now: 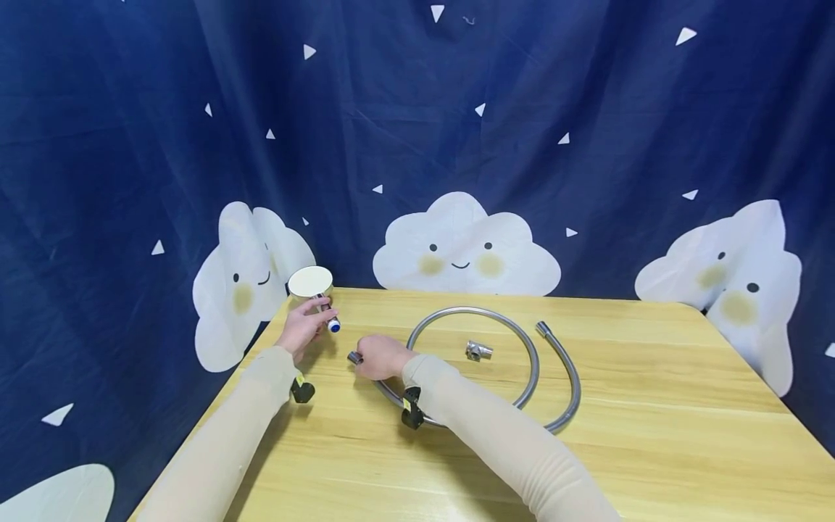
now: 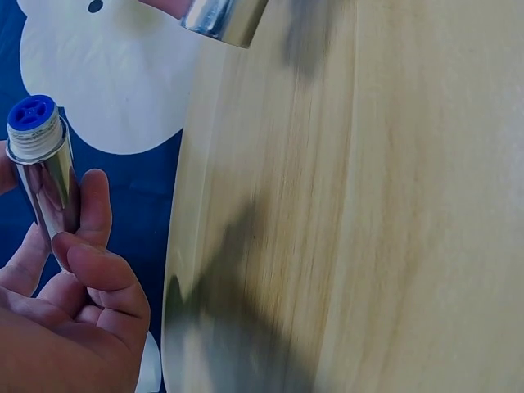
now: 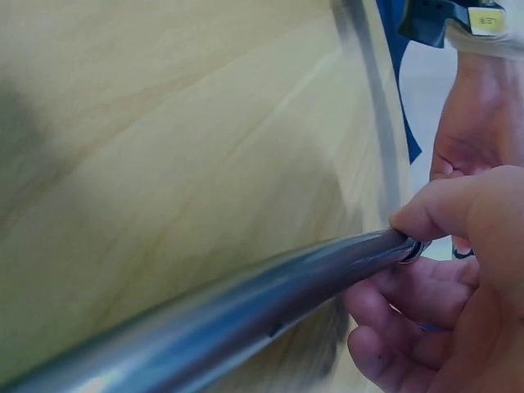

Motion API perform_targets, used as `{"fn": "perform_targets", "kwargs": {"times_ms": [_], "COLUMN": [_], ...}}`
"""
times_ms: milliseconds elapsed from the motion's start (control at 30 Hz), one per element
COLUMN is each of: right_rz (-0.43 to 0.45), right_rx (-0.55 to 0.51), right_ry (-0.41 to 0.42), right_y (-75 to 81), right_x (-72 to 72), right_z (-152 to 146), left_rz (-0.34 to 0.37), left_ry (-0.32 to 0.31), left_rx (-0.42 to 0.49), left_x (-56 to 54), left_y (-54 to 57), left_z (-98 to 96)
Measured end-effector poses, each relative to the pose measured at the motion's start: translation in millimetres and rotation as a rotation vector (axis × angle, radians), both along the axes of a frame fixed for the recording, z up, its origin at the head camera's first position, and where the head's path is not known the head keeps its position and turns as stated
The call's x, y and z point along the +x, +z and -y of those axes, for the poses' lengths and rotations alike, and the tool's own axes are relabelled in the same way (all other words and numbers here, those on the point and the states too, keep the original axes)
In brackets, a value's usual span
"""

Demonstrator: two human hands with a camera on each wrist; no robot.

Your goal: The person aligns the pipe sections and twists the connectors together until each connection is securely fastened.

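My left hand grips a shower head by its handle above the table's far left corner. Its round pale face is raised, and the handle's threaded end, with a blue insert, points towards my right hand. That hand pinches a grey metallic shower hose close to one end. The hose's end fitting sticks out past the fingers towards the shower head, with a gap between the two. From there the hose runs back under my right forearm.
The hose lies in a large loop on the wooden table, its other end fitting to the right. Inside the loop lies a small chrome tee fitting. A dark blue curtain with clouds hangs behind the table.
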State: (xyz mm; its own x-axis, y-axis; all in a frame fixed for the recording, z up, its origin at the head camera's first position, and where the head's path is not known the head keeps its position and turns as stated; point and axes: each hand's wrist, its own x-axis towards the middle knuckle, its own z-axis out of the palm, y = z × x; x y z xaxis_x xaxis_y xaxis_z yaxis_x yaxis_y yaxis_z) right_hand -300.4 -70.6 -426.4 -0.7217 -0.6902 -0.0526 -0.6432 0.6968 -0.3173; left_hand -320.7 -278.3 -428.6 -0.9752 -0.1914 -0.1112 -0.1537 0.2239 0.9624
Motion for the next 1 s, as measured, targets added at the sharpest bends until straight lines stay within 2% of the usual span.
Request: {"fn": "perform_targets", "kwargs": {"times_ms": [367, 567, 667, 1000], "right_rz": [0.115, 0.187, 0.198, 0.182], "right_rx": [-0.126, -0.234, -0.259, -0.296], "right_ry": [-0.033, -0.069, -0.08, -0.113], "right_y": [1.4, 6.6, 8.3, 7.1], "right_x": [-0.3, 2.2, 2.7, -2.0], "right_z": [-3.6, -6.6, -7.6, -8.6], "left_rz": [0.013, 0.014, 0.014, -0.017], "left_ry": [0.006, 0.007, 0.018, 0.05], "left_rx": [-0.012, 0.04, 0.064, 0.062], "left_x": [0.4, -1.0, -1.1, -1.8], "left_y": [-1.6, -0.8, -0.2, -1.6], "left_z": [-0.6, -1.7, -2.9, -10.2]}}
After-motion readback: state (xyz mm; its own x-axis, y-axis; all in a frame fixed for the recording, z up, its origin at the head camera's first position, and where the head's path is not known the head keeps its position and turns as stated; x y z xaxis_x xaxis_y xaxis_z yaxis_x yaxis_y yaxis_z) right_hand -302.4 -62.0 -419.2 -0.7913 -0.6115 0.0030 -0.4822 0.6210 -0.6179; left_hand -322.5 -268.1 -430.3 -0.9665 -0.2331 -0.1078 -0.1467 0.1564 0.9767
